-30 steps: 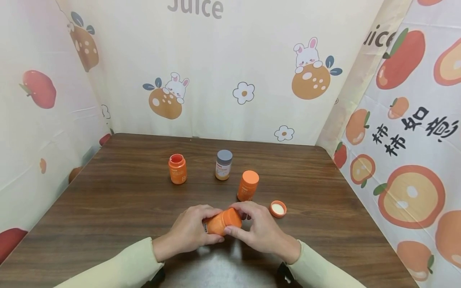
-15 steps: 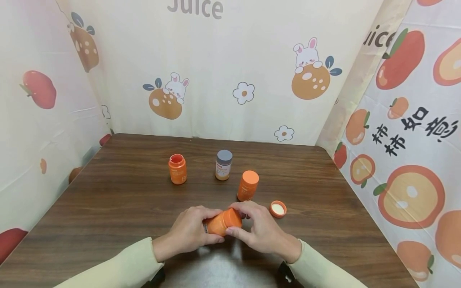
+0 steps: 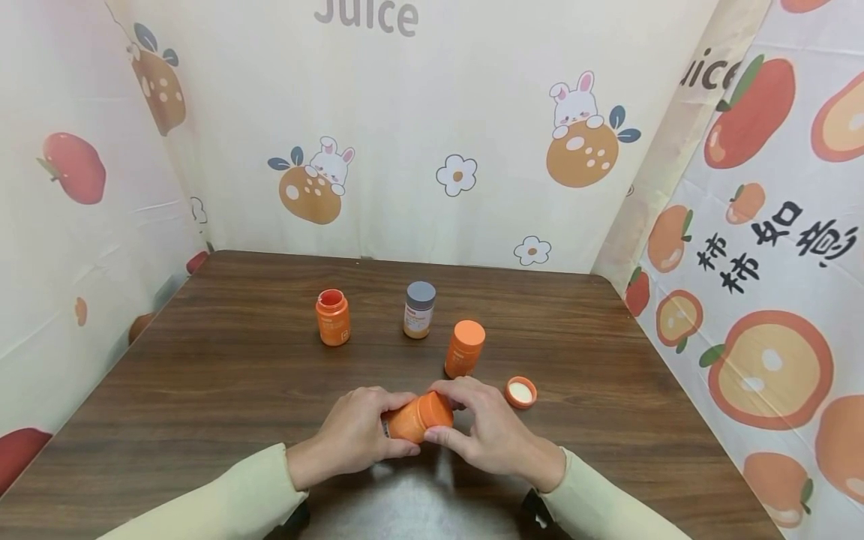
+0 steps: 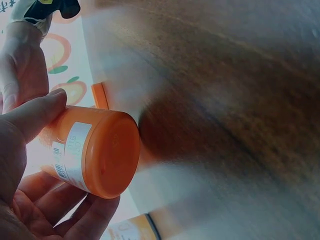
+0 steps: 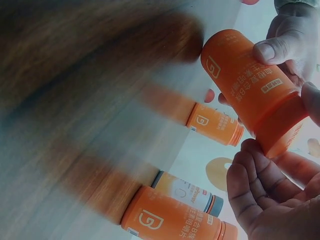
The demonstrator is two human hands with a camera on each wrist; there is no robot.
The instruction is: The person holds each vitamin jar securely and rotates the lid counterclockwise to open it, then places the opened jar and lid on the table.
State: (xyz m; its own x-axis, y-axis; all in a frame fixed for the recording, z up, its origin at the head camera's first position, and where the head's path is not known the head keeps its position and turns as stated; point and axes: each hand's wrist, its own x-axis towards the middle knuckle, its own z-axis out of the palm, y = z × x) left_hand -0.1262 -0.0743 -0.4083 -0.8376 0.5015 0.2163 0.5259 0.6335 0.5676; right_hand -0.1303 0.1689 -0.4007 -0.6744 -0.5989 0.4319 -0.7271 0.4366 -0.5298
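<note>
Near the front of the table, both hands hold one orange pill bottle point(image 3: 406, 421), tilted with its cap up and to the right. My left hand point(image 3: 358, 429) grips the body, thumb on the near side and fingers round the far side. The bottle's base point(image 4: 114, 155) and a white barcode label point(image 4: 77, 152) face the left wrist camera. The fingers and thumb of my right hand point(image 3: 489, 431) pinch the orange cap point(image 3: 435, 409), which sits on the bottle's neck. In the right wrist view, the cap point(image 5: 282, 125) has fingertips at its rim.
Beyond the hands stand an uncapped orange bottle point(image 3: 334, 321), a grey-lidded bottle point(image 3: 418, 311) and a capped orange bottle point(image 3: 464, 351). A loose orange cap point(image 3: 520, 391) lies inside-up just right of my right hand. Printed curtains point(image 3: 378, 90) hang round the wooden table point(image 3: 229, 375).
The right thumb has slid slightly along the cap's near side, toward the lower right. The left hand, the bottle's tilt and the other bottles look unchanged.
</note>
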